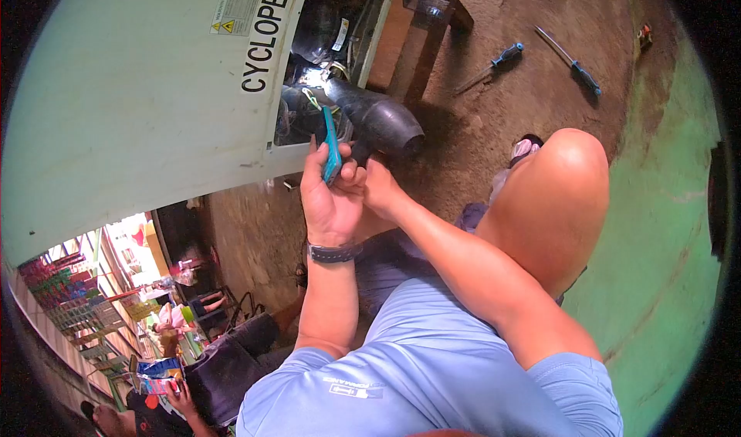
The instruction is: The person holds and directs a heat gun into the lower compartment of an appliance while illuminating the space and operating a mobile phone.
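My left hand (332,205), with a dark band at its wrist, has its fingers wrapped round a slim teal object (332,143), seen edge-on like a phone. Close beside it, my right hand (380,188) is closed on the handle of a black hair-dryer-like blower (382,120). The blower's narrower end points into the open compartment of a pale panel (170,74) lettered "CYCLOPENT". Bright light falls on wires (311,97) inside, near black rounded parts (315,35). The fingertips of my right hand are partly hidden.
Two blue-handled screwdrivers (505,55) (579,70) lie on the brown floor (478,113). A wooden frame (421,43) stands beside the panel. My bent knee (567,167) is at the right. At the lower left, a person in a dark shirt (158,418) is near a dark seat (231,367).
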`<state>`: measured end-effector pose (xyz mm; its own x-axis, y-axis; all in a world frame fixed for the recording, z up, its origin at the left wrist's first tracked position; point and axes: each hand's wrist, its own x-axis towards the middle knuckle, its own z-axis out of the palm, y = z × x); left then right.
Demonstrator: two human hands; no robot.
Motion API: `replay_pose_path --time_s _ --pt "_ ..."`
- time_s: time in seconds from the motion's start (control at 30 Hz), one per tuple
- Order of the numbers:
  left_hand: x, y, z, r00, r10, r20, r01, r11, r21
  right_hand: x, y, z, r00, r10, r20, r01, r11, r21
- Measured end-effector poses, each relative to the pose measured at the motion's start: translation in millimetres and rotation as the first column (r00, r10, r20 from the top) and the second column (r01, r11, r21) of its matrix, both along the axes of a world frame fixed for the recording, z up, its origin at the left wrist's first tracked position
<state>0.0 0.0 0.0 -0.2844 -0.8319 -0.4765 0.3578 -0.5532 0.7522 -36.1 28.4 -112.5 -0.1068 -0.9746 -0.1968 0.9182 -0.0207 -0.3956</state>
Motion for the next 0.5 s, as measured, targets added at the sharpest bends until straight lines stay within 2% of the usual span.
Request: replay_pose_path --time_s 0.07,0.17,0.2,0.3,0.4,0.47,0.5 --pt "-3.4 3.9 -0.1 1.0 0.006 0.007 -0.006 1.0 -0.02 -8.5 5.8 5.0 0.96 0.014 -0.281 -0.037 0.996 -0.076" --pt "-1.5 2.4 2.7 1.0 0.009 -0.007 -0.009 1.0 -0.011 -6.5 4.7 9.3 0.929 0.017 -0.37 -0.049 0.996 -0.077" --pt "-1.8 2.2 2.4 1.0 0.015 -0.012 -0.015 1.0 -0.016 -5.1 3.6 6.8 0.927 0.02 -0.374 -0.055 0.995 -0.082" --pt "-0.5 2.5 3.7 1.0 0.008 -0.007 -0.008 1.0 -0.028 1.3 1.7 3.4 0.979 0.056 -0.194 -0.073 0.994 -0.079" --pt "0.4 1.4 2.1 1.0 -0.019 -0.008 0.018 0.999 -0.039 0.7 2.1 5.2 0.959 -0.018 -0.284 -0.001 0.998 -0.068" --pt "4.6 -1.6 -0.5 0.999 -0.028 -0.025 0.028 0.999 -0.024 -6.1 3.7 10.9 0.987 0.036 -0.156 -0.046 0.997 -0.06" --pt "5.2 -2.3 -0.1 0.998 -0.042 -0.04 0.042 0.999 -0.004 -8.3 4.0 12.8 0.987 0.039 -0.159 -0.05 0.997 -0.063"
